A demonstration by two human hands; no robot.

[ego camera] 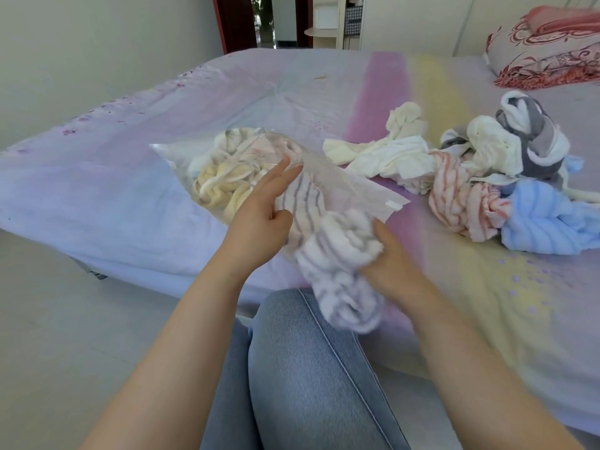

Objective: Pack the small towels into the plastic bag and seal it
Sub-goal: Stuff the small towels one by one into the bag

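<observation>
Nearest the camera, knees in blue jeans (302, 378) at 6 o'clock, person seated at the edge of the bed (136, 177). Just beyond, right hand (393, 271) is clenched on a purple-striped white towel (337, 271), bunched, its far end already inside the mouth of the plastic bag (341, 186). Left hand (259, 222) lies on the bag's near edge at 9 o'clock of that towel, fingers mostly extended; seems to be steadying or holding the opening, but whether it pinches the film, cannot tell. Bag lies flat on the bed, centre frame, mouth toward the person, white closure tab at its 3 o'clock corner. Inside, a yellow towel (220, 186) and some pale ones at the far end. Judgement: task roughly midway, a few towels in, one going in, bag not sealed. Left to do: the loose pile (480, 177) at 2 o'clock, near the bag but apart, holds cream, red-striped, grey-white and light blue towels. Bag looks fairly full already, so fitting the rest may get tight. Nothing blocks the reach to the pile. Far at 1 o'clock, a patterned pillow (545, 56); a doorway (266, 21) at 12.
</observation>
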